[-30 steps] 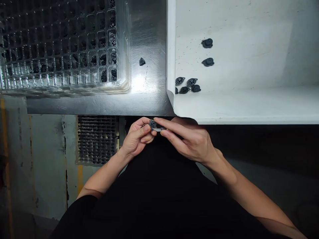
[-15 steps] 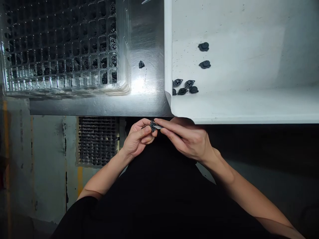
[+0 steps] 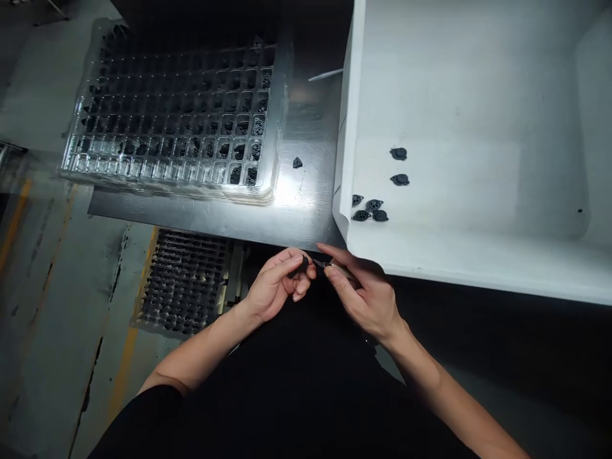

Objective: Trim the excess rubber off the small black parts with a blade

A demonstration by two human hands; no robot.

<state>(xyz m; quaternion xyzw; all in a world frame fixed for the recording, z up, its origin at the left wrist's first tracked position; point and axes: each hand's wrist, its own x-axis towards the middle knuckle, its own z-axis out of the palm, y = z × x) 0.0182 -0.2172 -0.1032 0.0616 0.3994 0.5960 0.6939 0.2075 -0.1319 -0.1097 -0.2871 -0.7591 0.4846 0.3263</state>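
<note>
Between thumb and fingers, my left hand [image 3: 277, 284] pinches a small black part [image 3: 305, 262] just below the table's front edge. To its right, my right hand [image 3: 366, 290] grips a thin blade tool [image 3: 319, 262], whose tip points left toward the part. Whether tip and part touch is hard to tell. Several black round parts with ears lie in the white bin, among them one [image 3: 400, 180] near its left side. A small dark triangular piece [image 3: 297, 163] rests on the metal table.
Clear plastic trays [image 3: 275, 172] filled with black parts are stacked on the metal table [image 3: 215, 218]. The white bin [image 3: 459, 280] stands at the right. A pale thin object [image 3: 326, 75] lies beside the bin. Another filled tray [image 3: 184, 284] is lower left.
The view has shifted and tilted, so table and bin appear lower. The part in my left hand has turned, and the blade has drawn back slightly from it.
</note>
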